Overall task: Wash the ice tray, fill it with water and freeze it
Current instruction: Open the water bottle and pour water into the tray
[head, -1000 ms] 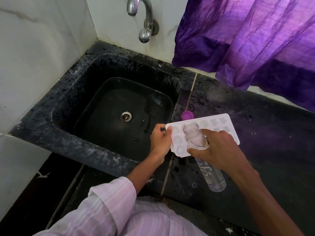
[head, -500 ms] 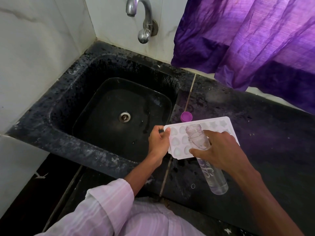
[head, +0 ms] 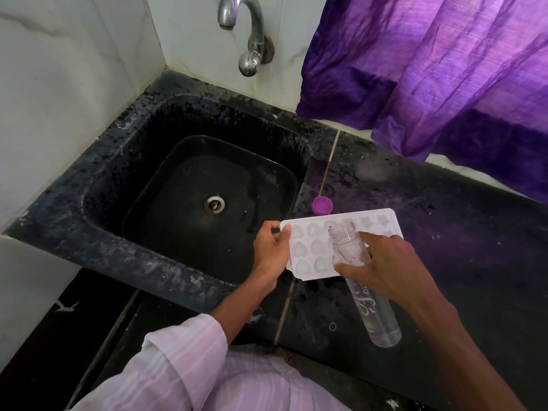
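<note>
A white ice tray (head: 314, 247) with heart and star moulds lies on the black counter just right of the sink. My left hand (head: 271, 247) pinches its left edge, thumb on top. My right hand (head: 382, 268) grips a clear plastic bottle (head: 350, 247) around its upper body. The bottle is uncapped and tilted, with its open mouth over the middle of the tray and its base toward me. A little water sits in the bottle's base. My right hand hides the tray's right front part.
A purple bottle cap (head: 322, 205) lies on the counter (head: 474, 262) just behind the tray. The black sink (head: 207, 203) with its drain is at the left, a metal tap (head: 249, 34) above it. A purple curtain (head: 430, 69) hangs at the back right.
The bottle's mouth has shifted slightly to the right and further over the tray. My left hand keeps its hold on the tray's edge.
</note>
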A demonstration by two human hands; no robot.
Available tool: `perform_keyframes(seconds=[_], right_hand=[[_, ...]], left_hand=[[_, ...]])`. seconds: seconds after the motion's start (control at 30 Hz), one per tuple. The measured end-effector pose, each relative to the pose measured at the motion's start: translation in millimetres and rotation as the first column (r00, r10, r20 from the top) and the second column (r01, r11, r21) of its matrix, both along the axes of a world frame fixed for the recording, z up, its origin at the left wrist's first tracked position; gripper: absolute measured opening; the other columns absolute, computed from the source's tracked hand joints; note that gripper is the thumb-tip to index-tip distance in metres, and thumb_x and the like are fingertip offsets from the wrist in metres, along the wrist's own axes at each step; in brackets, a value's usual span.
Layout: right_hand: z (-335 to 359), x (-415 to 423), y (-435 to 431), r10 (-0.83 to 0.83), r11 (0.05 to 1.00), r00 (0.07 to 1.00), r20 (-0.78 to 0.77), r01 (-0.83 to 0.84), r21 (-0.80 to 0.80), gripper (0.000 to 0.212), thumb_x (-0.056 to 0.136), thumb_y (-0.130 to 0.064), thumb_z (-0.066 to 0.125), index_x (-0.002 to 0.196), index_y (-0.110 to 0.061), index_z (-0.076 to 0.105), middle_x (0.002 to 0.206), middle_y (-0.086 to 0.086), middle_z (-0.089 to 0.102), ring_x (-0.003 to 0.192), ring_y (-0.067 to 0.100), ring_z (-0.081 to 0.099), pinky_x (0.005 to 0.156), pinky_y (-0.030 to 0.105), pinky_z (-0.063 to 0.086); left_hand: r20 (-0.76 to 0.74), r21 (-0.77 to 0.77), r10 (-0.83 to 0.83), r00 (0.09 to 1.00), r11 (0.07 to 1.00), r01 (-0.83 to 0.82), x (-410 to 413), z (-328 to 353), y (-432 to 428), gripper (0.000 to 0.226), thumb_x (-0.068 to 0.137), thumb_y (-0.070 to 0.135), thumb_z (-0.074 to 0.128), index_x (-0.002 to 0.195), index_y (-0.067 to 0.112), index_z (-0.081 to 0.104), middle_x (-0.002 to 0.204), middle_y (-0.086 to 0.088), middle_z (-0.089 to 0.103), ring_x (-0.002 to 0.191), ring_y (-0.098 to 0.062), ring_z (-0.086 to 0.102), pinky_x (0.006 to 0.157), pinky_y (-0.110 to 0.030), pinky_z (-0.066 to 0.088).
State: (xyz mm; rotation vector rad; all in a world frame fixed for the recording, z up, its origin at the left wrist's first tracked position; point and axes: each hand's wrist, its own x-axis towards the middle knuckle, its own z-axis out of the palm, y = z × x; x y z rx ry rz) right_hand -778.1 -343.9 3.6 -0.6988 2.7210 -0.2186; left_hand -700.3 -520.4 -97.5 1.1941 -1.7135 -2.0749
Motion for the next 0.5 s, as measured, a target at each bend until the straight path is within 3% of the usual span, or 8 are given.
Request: perform_keyframes(seconds=[0.23,0.33,0.5], right_hand=[[-2.7,-3.6,4.0,-0.023,1.000,0.999,-0.028,0.024,0.011,0.079,0.069,-0.069,0.070,0.126,-0.016,0.063,0.103,0.003,0.072,0.072,0.015,0.052,0.063,0.028,0.044],[-2.9,-4.5,7.3,-0.036,0.999,0.999,-0.013,0.036,0.017,0.082,0.069,-0.071,0.070,0.130,-0.016,0.061,0.108,0.005,0.072,0.078,0.019,0.057,0.067,0.031,0.047],[-4.7,-5.7,11.1,-0.049,0.998,0.999,0.003,0.049,0.032,0.087,0.069,-0.072,0.070,0.134,-0.017,0.058,0.113,0.006,0.071,0.077,0.016,0.056,0.067,0.029,0.048]], left_hand=[[0.035,-0.014,-0.009,0.999,1.000,0.010,-0.3,-3.7,-2.2,0.006,0.101,0.029,0.054,0.095,0.027,0.053,0.095,0.003,0.070,0.086,-0.010,0.071,0.063,-0.029,0.061],[0.026,0.001,0.001,1.000,1.000,-0.001,-0.5,-5.0,-2.3,0.006,0.101,0.028,0.056,0.095,0.025,0.054,0.096,0.000,0.072,0.087,-0.014,0.072,0.069,-0.036,0.063],[0.020,0.000,0.012,1.000,1.000,-0.012,-0.3,-5.0,-3.1,0.007,0.101,0.026,0.056,0.094,0.025,0.055,0.094,0.000,0.073,0.085,-0.013,0.073,0.063,-0.030,0.061]])
